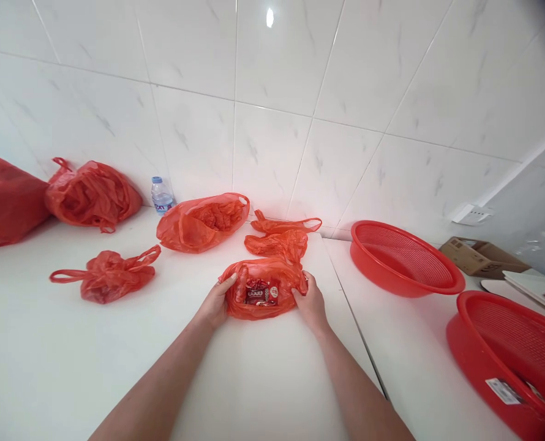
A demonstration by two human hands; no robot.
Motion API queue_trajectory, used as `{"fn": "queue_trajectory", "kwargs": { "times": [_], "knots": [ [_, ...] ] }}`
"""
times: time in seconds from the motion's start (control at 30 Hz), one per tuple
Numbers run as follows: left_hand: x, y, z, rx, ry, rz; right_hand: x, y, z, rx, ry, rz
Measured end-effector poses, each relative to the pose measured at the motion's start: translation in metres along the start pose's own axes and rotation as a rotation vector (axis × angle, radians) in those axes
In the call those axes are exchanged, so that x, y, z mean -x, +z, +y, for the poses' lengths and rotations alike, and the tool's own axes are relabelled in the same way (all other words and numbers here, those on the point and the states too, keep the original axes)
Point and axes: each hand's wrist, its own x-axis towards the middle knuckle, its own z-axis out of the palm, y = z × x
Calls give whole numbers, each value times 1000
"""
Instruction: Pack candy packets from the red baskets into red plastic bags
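Observation:
A thin red plastic bag [263,312] lies on the white table with its mouth open towards me. Inside it rest several dark red snack packets [259,294], their printing too small to read. My left hand [217,300] grips the bag's left rim, thumb on the inside. On the opposite rim, my right hand [311,300] pinches the plastic between thumb and fingers. Just behind this bag lie crumpled red plastic bags [279,244].
A loosely tied red bag [116,275] sits at left. Along the wall are a bulging red bag [203,223], a water bottle [161,195] and a bunched red bag [93,193]. Two red baskets [403,260] and a cardboard box [481,257] stand at right, beyond a table seam.

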Motion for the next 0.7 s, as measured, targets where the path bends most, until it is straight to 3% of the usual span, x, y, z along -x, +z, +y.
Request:
{"fn": "queue_trajectory", "kwargs": {
  "times": [0.23, 0.37, 0.47, 0.57, 0.7],
  "knots": [
    [1, -5, -5, 1, 92, -115, -2, -2, 1, -11, -20, -15],
    [5, -7, -6, -12, 150, -119, 4, -9, -1, -98, 9, -44],
    [15, -7, -11, -38, 237, -24, 9, -18, 0, -189, 3, -55],
    [31, -5, -21, -96, 332, 156, 11, -24, 3, -236, 19, -9],
    [54, 2, -29, -325, 269, 250, 9, -28, 5, -272, 59, 48]
  ]
}}
